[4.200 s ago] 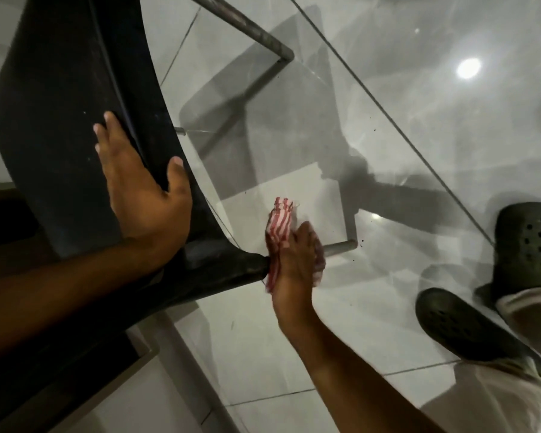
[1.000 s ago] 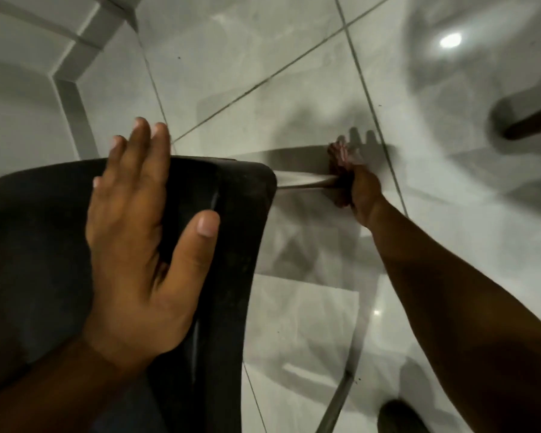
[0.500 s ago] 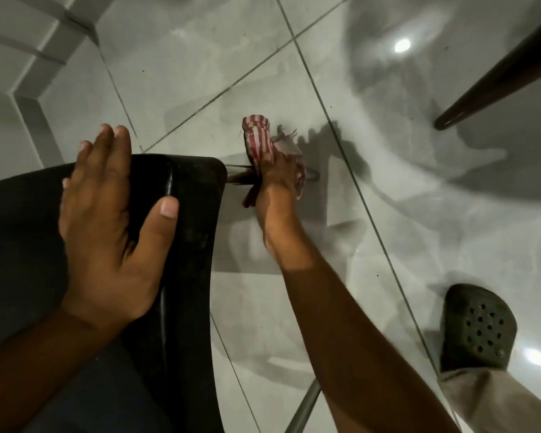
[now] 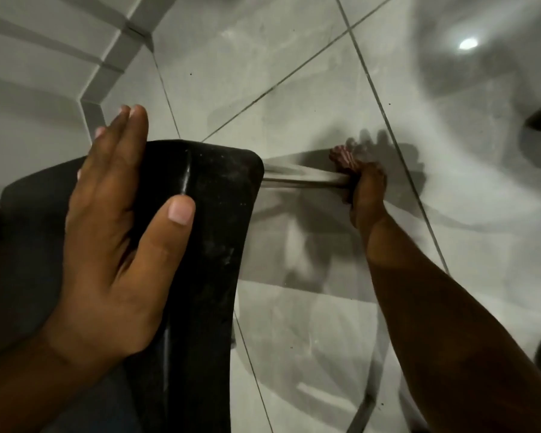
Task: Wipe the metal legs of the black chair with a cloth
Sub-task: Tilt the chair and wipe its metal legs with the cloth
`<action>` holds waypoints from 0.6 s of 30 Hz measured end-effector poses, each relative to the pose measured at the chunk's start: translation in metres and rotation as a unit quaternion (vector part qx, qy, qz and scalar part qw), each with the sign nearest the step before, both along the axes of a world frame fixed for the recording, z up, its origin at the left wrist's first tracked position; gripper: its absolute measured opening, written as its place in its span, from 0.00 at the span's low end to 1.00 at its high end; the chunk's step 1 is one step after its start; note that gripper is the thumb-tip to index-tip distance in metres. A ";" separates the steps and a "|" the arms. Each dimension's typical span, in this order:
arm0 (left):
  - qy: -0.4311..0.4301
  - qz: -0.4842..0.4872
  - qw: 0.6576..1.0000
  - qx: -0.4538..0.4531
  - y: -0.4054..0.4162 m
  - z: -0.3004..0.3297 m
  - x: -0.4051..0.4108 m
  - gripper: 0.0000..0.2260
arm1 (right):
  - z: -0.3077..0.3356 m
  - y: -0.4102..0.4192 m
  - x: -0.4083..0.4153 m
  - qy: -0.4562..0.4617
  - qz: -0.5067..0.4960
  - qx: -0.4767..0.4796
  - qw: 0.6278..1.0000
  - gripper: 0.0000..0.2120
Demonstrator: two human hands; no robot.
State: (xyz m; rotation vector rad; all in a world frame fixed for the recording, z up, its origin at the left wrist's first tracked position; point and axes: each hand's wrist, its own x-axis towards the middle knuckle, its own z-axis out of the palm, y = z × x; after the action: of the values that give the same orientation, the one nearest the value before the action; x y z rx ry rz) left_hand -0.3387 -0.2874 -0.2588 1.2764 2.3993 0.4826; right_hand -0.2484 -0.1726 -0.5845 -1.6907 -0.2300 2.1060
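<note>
**Technician:** Since the frame half a second earlier, the right hand has travelled outward along the metal leg, from a position close to the chair seat to the far end of the leg. The red-and-white striped cloth, previously standing clear above the fist, now shows only as a small bunch at 11 o'clock of the knuckles.

**Inspector:** State of each hand?

**Technician:** Right hand is clenched around the cloth and the leg together. Left hand lies flat and spread on the black seat shell, thumb extended toward 1 o'clock, gripping nothing. The leg projects from the seat edge toward 3 o'clock, above the tiled floor; it is motion-blurred.

**Inspector:** Failure risks from this position?

**Technician:** Three, as a judgement. First: the fist is at or near the leg tip, so a further outward stroke would likely carry the cloth off the end, and contact would be lost. Second: the chair appears tipped and is steadied only by a flat palm; a hard pull along the leg could slide or rotate the seat under that palm on the glossy tile. Third: most of the cloth is hidden inside the fist, so bare fingers may be rubbing the metal instead of fabric. Whether the leg's underside is covered cannot be determined.
</note>
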 end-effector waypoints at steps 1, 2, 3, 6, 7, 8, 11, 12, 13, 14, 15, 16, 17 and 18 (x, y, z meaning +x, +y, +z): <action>0.006 -0.015 1.000 -0.005 0.000 -0.002 -0.001 0.33 | 0.003 0.001 -0.003 0.010 -0.019 -0.017 1.000 0.19; 0.023 -0.032 0.999 -0.015 0.003 -0.001 -0.001 0.33 | 0.011 0.000 -0.006 0.011 -0.048 -0.026 0.998 0.20; 0.036 -0.042 0.998 -0.014 0.006 0.001 -0.001 0.33 | 0.026 -0.001 -0.008 -0.003 -0.049 -0.026 0.998 0.20; 0.084 -0.058 0.995 -0.009 0.011 0.002 0.008 0.34 | 0.088 -0.006 -0.011 -0.008 -0.057 0.037 0.998 0.15; 0.097 -0.061 0.993 -0.019 0.013 0.004 0.011 0.34 | 0.112 -0.007 -0.011 0.001 -0.070 0.059 0.996 0.15; 0.108 -0.052 0.992 -0.036 0.016 0.006 0.015 0.34 | 0.140 -0.010 -0.011 0.017 -0.075 0.076 0.994 0.15; 0.114 -0.027 0.990 -0.075 0.023 0.015 0.023 0.36 | 0.195 -0.027 -0.009 0.081 0.002 0.114 0.990 0.12; 0.114 -0.027 0.990 -0.082 0.025 0.018 0.025 0.36 | 0.203 -0.035 -0.006 0.095 0.051 0.138 0.985 0.15; 0.112 -0.026 0.990 -0.085 0.026 0.020 0.025 0.37 | 0.209 -0.043 -0.004 0.118 0.079 0.164 0.976 0.22; 0.111 -0.026 0.990 -0.087 0.026 0.022 0.026 0.37 | 0.217 -0.048 0.001 0.154 0.045 0.169 0.972 0.29; 0.109 -0.026 0.990 -0.086 0.026 0.022 0.027 0.37 | 0.219 -0.053 0.003 0.199 -0.014 0.153 0.968 0.33; 0.109 -0.025 0.990 -0.082 0.025 0.022 0.027 0.37 | 0.213 -0.057 0.003 0.234 -0.069 0.133 0.961 0.35; 0.111 -0.025 0.990 -0.079 0.025 0.022 0.027 0.37 | 0.203 -0.059 0.002 0.250 -0.110 0.116 0.955 0.34; 0.112 -0.024 0.990 -0.076 0.024 0.021 0.026 0.36 | 0.189 -0.059 0.002 0.243 -0.128 0.099 0.956 0.33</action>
State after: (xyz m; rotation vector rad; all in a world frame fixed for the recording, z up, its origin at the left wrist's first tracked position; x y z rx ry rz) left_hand -0.3127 -0.2633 -0.2379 1.3803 2.5225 0.1428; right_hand -0.2469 -0.2316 -0.3952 -0.9891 -0.0627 2.1378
